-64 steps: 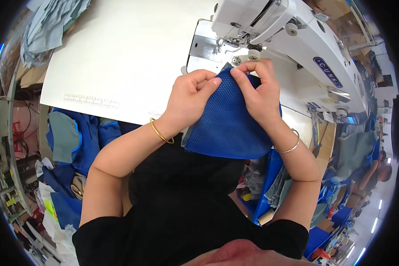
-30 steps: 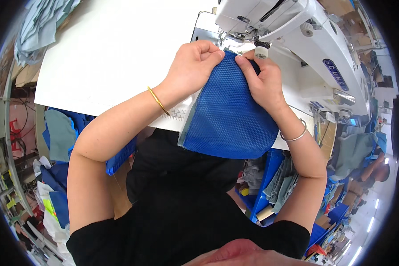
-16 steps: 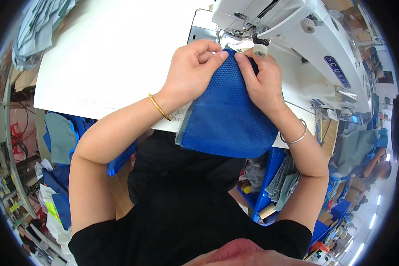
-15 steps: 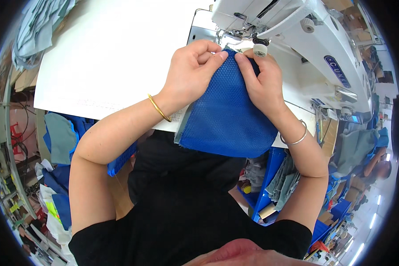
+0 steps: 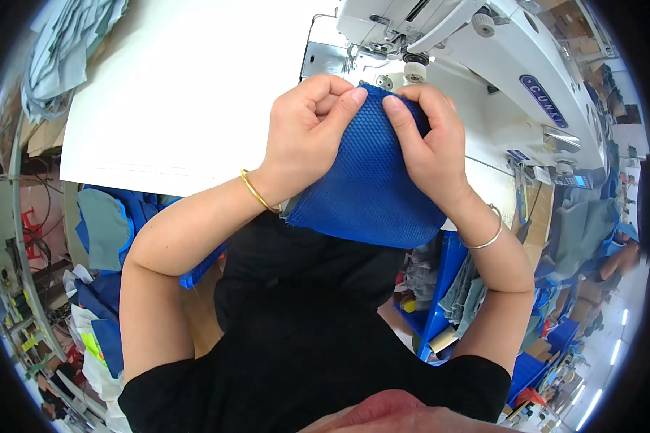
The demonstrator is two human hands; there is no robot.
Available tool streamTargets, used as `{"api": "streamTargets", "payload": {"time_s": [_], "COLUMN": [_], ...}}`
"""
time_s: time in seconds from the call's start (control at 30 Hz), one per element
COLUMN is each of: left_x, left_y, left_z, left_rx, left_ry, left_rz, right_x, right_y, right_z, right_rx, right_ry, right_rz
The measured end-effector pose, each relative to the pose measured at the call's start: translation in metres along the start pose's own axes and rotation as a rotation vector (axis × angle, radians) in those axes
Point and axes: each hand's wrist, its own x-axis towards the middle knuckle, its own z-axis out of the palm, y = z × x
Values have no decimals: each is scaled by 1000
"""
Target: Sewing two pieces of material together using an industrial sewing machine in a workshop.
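A piece of blue mesh fabric [image 5: 372,180] hangs from both my hands, just in front of a white sewing machine [image 5: 469,43]. My left hand [image 5: 307,133] pinches its upper left corner between thumb and fingers. At the upper right edge, my right hand [image 5: 433,141] grips the cloth, thumb on top and fingers behind. The lower part drapes over the table's front edge toward my lap. A greyish edge shows at the cloth's top near my left thumb. The machine's needle area lies just beyond my fingertips, and the fabric looks apart from it.
The white table [image 5: 173,94] spreads to the left, with a stack of grey-green fabric pieces [image 5: 68,58] at its far left. Blue and grey cut pieces [image 5: 108,224] lie below the table on the left. A blue bin [image 5: 444,289] holding grey cloth stands at lower right.
The blue mesh fabric has come slightly back from the needle area toward me, both hands still holding it. Its lower edge sits a little higher, and the view has shifted slightly.
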Motion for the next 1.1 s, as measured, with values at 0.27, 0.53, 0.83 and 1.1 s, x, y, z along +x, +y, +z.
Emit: {"api": "streamTargets", "payload": {"time_s": [0.27, 0.53, 0.83, 1.1], "left_x": [37, 71, 81, 84], "left_y": [-34, -60, -66, -65], "left_z": [-7, -10, -9, 4], "left_rx": [484, 1055, 1068, 1313], "left_ry": [-15, -75, -61, -47], "left_rz": [118, 373, 253, 338], "right_x": [10, 21, 32, 37], "right_y": [47, 80, 99, 116], "right_z": [13, 35, 41, 33], "right_rx": [-26, -244, -316, -261], "right_ry": [-114, -210, -144, -271], "right_rz": [-154, -243, -317, -202]}}
